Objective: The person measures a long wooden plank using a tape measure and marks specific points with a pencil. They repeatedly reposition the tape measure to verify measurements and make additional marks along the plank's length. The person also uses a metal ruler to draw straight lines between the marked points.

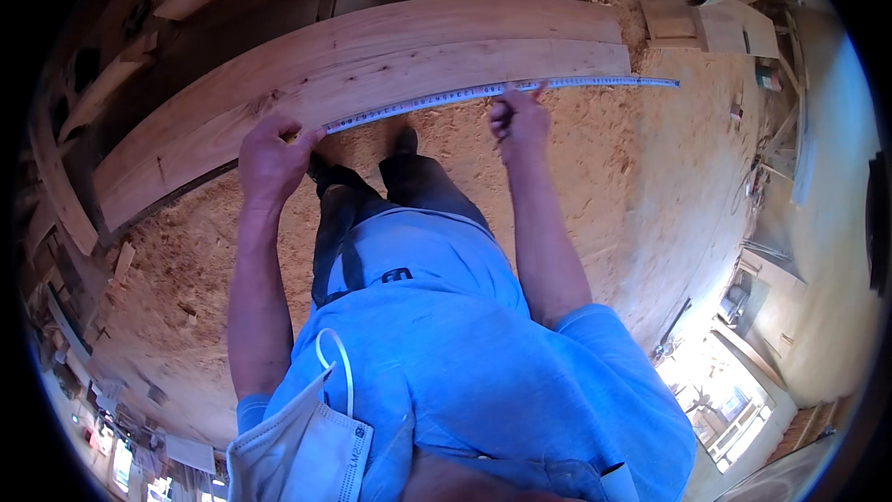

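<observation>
- Tape (437,100): numerals printed along blade; runs left-right along plank's (418,74) near edge.
- Left hand (271,160): grasping tape's left end.
- Right hand (522,125): curled at tape's middle, can't tell if pinching.

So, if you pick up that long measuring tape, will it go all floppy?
The measuring tape would probably bend quite easily, since it looks thin and narrow. But it may be springy rather than limp, because its far end runs nearly straight beyond the right hand.
</observation>
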Demonstrator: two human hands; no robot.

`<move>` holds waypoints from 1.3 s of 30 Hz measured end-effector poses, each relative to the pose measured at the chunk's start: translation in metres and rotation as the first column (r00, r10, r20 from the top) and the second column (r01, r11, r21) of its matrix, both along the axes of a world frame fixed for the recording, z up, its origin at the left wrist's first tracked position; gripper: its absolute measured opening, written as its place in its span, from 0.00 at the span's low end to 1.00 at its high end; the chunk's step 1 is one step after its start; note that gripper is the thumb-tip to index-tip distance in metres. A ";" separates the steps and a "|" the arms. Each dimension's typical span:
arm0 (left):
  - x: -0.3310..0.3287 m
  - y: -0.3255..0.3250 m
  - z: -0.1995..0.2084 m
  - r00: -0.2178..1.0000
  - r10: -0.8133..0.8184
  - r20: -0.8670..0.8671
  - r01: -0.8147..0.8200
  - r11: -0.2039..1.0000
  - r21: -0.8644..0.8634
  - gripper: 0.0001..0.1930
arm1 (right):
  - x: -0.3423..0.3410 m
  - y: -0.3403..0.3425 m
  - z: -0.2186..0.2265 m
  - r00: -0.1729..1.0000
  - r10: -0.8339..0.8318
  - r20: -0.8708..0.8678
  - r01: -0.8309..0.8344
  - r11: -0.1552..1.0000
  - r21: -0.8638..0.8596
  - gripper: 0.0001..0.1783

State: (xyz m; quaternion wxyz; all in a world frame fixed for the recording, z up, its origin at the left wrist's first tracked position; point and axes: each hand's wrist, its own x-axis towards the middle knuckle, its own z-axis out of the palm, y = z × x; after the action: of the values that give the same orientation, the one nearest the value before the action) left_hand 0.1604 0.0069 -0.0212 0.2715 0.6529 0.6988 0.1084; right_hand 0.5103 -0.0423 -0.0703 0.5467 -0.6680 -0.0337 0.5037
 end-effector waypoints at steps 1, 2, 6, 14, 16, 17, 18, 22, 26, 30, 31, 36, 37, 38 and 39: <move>-0.005 0.001 0.000 0.999 0.015 -0.031 -0.014 0.999 0.033 0.17 | 0.018 0.003 0.003 0.998 -0.053 0.038 0.053 0.999 0.002 0.08; -0.011 0.002 0.000 0.998 0.029 -0.061 -0.025 0.997 0.067 0.17 | 0.050 0.005 0.000 0.988 -0.156 0.019 0.155 0.988 0.009 0.08; -0.111 0.009 -0.011 0.989 0.144 0.038 -0.141 0.986 -0.088 0.17 | 0.153 -0.004 0.000 0.962 -0.268 0.056 0.269 0.963 -0.013 0.09; 0.010 0.005 0.008 0.999 0.008 0.039 -0.006 0.998 -0.063 0.17 | 0.014 -0.024 0.008 0.952 0.306 -0.006 -0.305 0.951 0.048 0.17; 0.038 0.003 0.010 0.998 -0.035 0.053 0.036 0.999 -0.025 0.17 | -0.020 -0.024 0.013 0.950 0.311 -0.044 -0.307 0.949 0.074 0.17; 0.048 0.002 0.012 0.997 -0.056 0.062 0.056 0.998 -0.005 0.17 | -0.031 -0.021 0.014 0.948 0.313 -0.058 -0.308 0.947 0.088 0.18; 0.057 0.002 0.013 0.996 -0.047 0.077 0.050 0.998 -0.035 0.17 | -0.037 -0.019 0.012 0.963 0.251 -0.096 -0.244 0.966 0.083 0.17; 0.071 0.001 0.012 0.997 -0.040 0.070 0.043 0.999 -0.032 0.19 | -0.037 -0.004 0.009 0.990 0.087 -0.110 -0.080 0.995 0.065 0.16; 0.047 0.008 0.007 0.992 -0.071 -0.102 0.080 0.993 0.086 0.20 | -0.002 0.003 -0.014 0.996 -0.092 -0.011 0.093 0.991 0.095 0.14; -0.005 0.015 0.005 0.997 0.078 0.005 -0.077 0.993 -0.093 0.20 | 0.032 0.011 -0.010 0.986 -0.137 0.090 0.131 0.989 0.072 0.15; -0.010 0.014 0.003 0.998 0.065 -0.009 -0.066 0.996 -0.068 0.20 | 0.036 0.015 -0.007 0.984 -0.135 0.113 0.132 0.991 0.037 0.15; -0.005 0.008 -0.005 0.998 0.054 -0.015 -0.052 0.996 0.071 0.18 | 0.033 0.020 -0.004 0.981 -0.152 0.124 0.152 0.988 0.013 0.16; -0.004 0.008 -0.007 0.998 0.056 -0.013 -0.055 0.995 0.082 0.18 | 0.032 0.019 -0.002 0.982 -0.140 0.125 0.138 0.990 0.028 0.16; -0.003 0.009 -0.008 0.998 0.055 -0.011 -0.054 0.994 0.093 0.18 | 0.031 0.017 -0.001 0.983 -0.131 0.126 0.127 0.991 0.043 0.16; -0.001 0.009 -0.007 0.998 0.045 -0.034 -0.042 0.996 0.079 0.18 | 0.030 0.015 -0.001 0.985 -0.104 0.135 0.100 0.994 0.037 0.15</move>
State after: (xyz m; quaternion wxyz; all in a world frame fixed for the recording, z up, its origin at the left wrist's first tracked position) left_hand 0.1591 0.0164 -0.0279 0.2310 0.6494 0.7127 0.1299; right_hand 0.5407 -0.0274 -0.0716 0.5782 -0.6936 -0.0445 0.4274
